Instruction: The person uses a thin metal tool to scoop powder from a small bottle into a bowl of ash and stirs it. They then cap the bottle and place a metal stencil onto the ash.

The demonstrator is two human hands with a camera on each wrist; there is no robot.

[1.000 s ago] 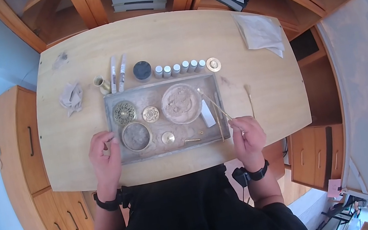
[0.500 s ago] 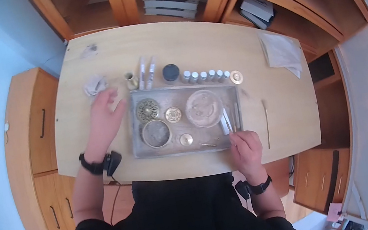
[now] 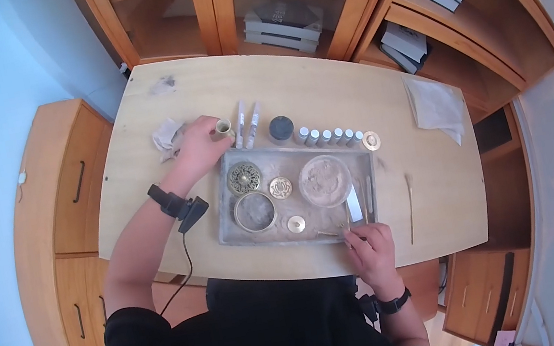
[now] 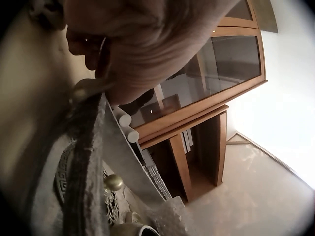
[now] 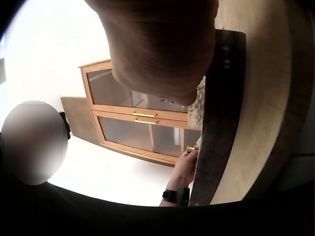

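Note:
In the head view my left hand (image 3: 197, 150) grips the small brass cup (image 3: 224, 127), which stands beyond the tray's left back corner. The same hand and the brass cup (image 5: 191, 148) show small in the right wrist view. My right hand (image 3: 374, 252), at the tray's front right edge, pinches a thin brass tool (image 3: 348, 218) whose tip points away over the tray. Past it lie a white strip (image 3: 354, 204) and the round dish of powder (image 3: 324, 181). The right fingertips are partly hidden in the right wrist view.
The grey tray (image 3: 282, 242) also holds a pierced brass lid (image 3: 244, 178), an ash-filled ring (image 3: 255, 212) and brass discs. Behind it are two marked sticks (image 3: 253, 125), a dark jar (image 3: 281, 128) and several small vials. A crumpled cloth (image 3: 167, 136) lies left, a brush (image 3: 411, 208) right.
My left hand has gone from beside the tray's left edge to the brass cup and taken hold of it. My right hand has drawn the thin tool back from the powder dish, towards the tray's front.

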